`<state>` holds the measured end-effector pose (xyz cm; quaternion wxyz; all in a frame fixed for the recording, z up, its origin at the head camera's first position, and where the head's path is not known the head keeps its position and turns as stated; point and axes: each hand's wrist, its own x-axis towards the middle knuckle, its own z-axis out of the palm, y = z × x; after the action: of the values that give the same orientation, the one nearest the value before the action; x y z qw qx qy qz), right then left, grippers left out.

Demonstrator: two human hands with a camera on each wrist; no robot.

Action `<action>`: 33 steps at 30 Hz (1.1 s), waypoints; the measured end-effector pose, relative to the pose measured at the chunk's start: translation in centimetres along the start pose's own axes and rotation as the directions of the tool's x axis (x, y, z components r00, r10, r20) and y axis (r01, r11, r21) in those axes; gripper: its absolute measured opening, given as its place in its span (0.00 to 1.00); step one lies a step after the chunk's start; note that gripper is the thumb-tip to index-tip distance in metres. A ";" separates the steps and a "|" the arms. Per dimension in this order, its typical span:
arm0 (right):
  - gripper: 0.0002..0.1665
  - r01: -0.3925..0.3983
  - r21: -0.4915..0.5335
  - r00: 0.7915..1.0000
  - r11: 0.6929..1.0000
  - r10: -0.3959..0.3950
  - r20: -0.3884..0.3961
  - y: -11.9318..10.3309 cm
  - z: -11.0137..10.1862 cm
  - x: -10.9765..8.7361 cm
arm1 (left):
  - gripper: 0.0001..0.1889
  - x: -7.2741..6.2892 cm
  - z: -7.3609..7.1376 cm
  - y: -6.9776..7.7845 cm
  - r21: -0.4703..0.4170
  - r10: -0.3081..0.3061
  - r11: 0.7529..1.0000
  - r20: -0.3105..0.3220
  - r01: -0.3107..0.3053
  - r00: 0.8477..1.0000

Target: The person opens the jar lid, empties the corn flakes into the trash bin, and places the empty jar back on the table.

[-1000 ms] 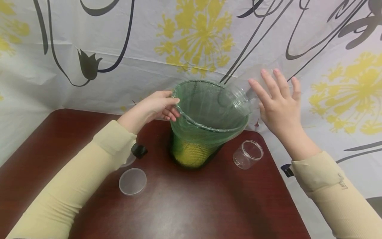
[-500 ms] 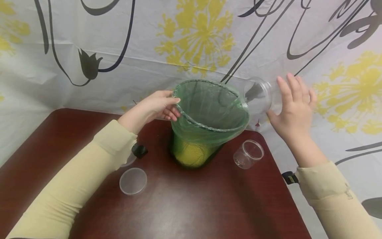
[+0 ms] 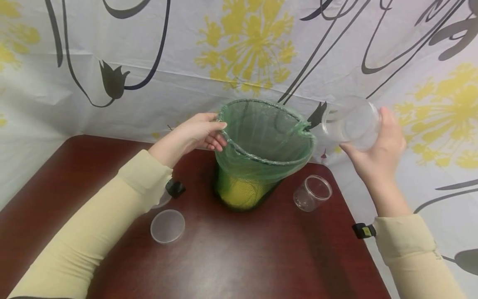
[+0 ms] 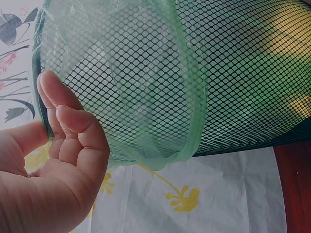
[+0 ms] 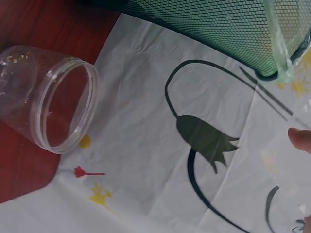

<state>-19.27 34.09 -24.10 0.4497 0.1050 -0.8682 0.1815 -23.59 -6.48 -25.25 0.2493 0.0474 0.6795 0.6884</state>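
Note:
A black mesh wastebasket (image 3: 242, 193) with a green plastic bag (image 3: 239, 153) lining it stands toward the back of the table. At its left rim, my left hand (image 3: 199, 132) grips the basket, thumb on top and fingers outside; the left wrist view shows those fingers (image 4: 80, 133) against the bag-covered mesh. My right hand (image 3: 381, 151) holds a clear plastic jar (image 3: 351, 122) tilted in the air, right of the basket and apart from its rim. In the right wrist view only a fingertip (image 5: 300, 139) shows at the edge. Something yellow shows through the lower mesh.
Another clear jar (image 3: 311, 193) stands uncovered on the dark red table (image 3: 224, 257), right of the basket, with small crumbs at its bottom. A round translucent lid (image 3: 167, 226) lies at the left; a second lid (image 3: 163, 200) is partly under the left sleeve. Patterned sheeting (image 3: 157, 95) hangs close behind.
My right hand has drawn the jar away from the basket's mouth, to the right, and turned it. The bag's right edge now shows a small dent. My left hand stays on the rim.

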 end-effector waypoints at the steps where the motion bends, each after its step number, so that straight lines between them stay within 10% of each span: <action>1: 0.58 -0.027 0.004 1.000 1.000 0.027 0.004 0.2 0.0 -0.2 | 0.39 0.0 0.0 0.0 0.001 0.000 1.000 0.000 0.000 1.000; 17: 0.65 -0.468 0.131 0.884 0.874 0.462 0.078 3.1 -0.2 -2.7 | 0.39 0.0 0.2 -0.1 -0.015 0.020 1.000 -0.004 -0.020 1.000; 33: 0.64 -0.673 0.186 0.738 0.715 0.663 0.125 6.7 1.0 -7.3 | 0.39 -0.3 0.3 0.0 -0.005 0.010 1.000 -0.009 -0.010 1.000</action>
<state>-18.20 39.91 -32.08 0.3178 -0.1621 -0.8328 0.4233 -23.23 -6.35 -25.19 0.2429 0.0471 0.6785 0.6916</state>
